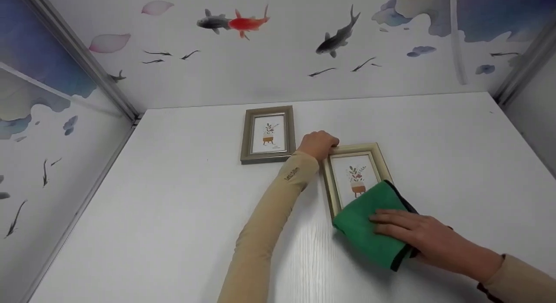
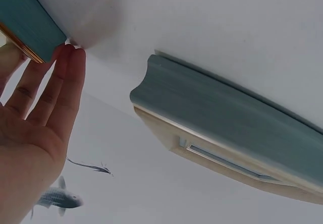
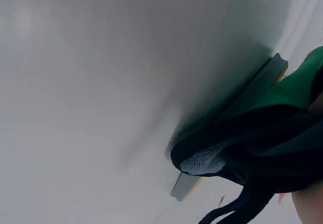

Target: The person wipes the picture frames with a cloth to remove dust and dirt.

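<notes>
A gold-coloured picture frame point(image 1: 328, 192), with a potted-plant print in it, stands tilted against the white wall. My left hand point(image 1: 318, 145) grips its upper left corner. In the left wrist view the fingers of my left hand point(image 2: 43, 98) touch that corner of the frame point(image 2: 33, 22). My right hand point(image 1: 425, 238) holds a folded green cloth point(image 1: 369, 224) with black edging against the lower part of the frame, covering its lower right. The right thumb is hidden. In the right wrist view the bunched cloth point(image 3: 287, 90) lies over the frame's side point(image 3: 252, 90).
A second, grey-brown picture frame point(image 1: 246, 135) hangs on the white wall point(image 1: 173, 198), just left of my left hand; its side profile point(image 2: 217, 103) fills the left wrist view. Panels with painted fish point(image 1: 336, 38) adjoin the wall above and at the left.
</notes>
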### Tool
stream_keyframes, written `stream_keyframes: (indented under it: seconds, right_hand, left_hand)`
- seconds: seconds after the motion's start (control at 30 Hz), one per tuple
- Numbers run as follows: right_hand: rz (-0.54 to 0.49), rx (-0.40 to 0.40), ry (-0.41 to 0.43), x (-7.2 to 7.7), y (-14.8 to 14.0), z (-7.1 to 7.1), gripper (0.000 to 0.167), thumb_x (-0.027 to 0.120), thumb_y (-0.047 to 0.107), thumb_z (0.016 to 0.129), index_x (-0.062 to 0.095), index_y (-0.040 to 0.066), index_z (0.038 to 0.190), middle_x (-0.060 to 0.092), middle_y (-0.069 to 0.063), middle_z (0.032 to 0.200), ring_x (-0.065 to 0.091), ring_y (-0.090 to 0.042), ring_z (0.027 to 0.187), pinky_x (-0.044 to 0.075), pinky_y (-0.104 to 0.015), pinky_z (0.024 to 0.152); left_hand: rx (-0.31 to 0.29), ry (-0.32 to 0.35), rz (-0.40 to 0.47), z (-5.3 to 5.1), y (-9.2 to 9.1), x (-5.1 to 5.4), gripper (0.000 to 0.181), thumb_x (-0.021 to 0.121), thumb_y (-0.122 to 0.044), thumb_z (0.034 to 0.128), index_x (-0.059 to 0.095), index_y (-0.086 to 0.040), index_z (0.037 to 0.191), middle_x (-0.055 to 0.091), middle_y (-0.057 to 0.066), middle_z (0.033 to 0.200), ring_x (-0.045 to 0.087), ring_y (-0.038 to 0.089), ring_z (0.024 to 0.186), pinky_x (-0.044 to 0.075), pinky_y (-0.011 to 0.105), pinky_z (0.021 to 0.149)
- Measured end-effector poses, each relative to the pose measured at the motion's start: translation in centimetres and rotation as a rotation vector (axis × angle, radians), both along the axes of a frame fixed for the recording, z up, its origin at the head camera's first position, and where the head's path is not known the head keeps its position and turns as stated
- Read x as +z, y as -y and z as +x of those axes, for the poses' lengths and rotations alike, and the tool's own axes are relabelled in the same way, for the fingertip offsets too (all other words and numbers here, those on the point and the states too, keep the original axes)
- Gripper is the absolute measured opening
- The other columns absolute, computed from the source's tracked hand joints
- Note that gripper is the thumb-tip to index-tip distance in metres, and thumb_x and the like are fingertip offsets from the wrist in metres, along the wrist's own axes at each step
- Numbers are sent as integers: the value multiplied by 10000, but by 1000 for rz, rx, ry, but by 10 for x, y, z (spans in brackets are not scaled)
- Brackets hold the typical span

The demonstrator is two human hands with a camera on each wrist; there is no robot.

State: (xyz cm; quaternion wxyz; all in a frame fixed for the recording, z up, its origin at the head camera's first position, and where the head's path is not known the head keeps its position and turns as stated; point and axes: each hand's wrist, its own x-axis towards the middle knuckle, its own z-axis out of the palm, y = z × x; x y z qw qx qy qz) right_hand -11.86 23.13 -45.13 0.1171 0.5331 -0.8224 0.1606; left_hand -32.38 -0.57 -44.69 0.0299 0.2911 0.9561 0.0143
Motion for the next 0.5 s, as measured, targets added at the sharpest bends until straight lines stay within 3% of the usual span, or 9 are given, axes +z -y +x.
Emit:
stream_keyframes:
  seconds: [0.13, 0.3, 0.5]
  right_hand:
    - [109, -15, 34, 2, 26, -13, 842, 895, -24, 559, 531, 60, 1313, 509, -174, 1370, 502, -366, 1222, 498, -493, 855]
    - [284, -33, 132, 9, 52, -27, 832, 850, 41, 699, 418, -34, 1406, 469, -235, 1390, 475, -396, 1242, 460, -493, 920]
    - [404, -88, 110, 19, 65, -32, 728, 830, 47, 734, 475, -66, 1359, 503, -258, 1344, 507, -398, 1210, 483, -471, 894]
  left_hand:
    - [30, -17, 1, 0, 0, 1, 191, 567, -210, 985, 734, -168, 1070, 697, -14, 1016, 605, 132, 878, 498, 294, 805]
    - [78, -13, 23, -1, 1, 1, 178, 613, -204, 961, 744, -142, 1064, 689, 9, 1004, 602, 139, 906, 493, 280, 811]
    - [82, 41, 33, -3, -2, 8, 176, 653, -189, 933, 737, -91, 1053, 680, 46, 1010, 610, 173, 919, 499, 300, 812]
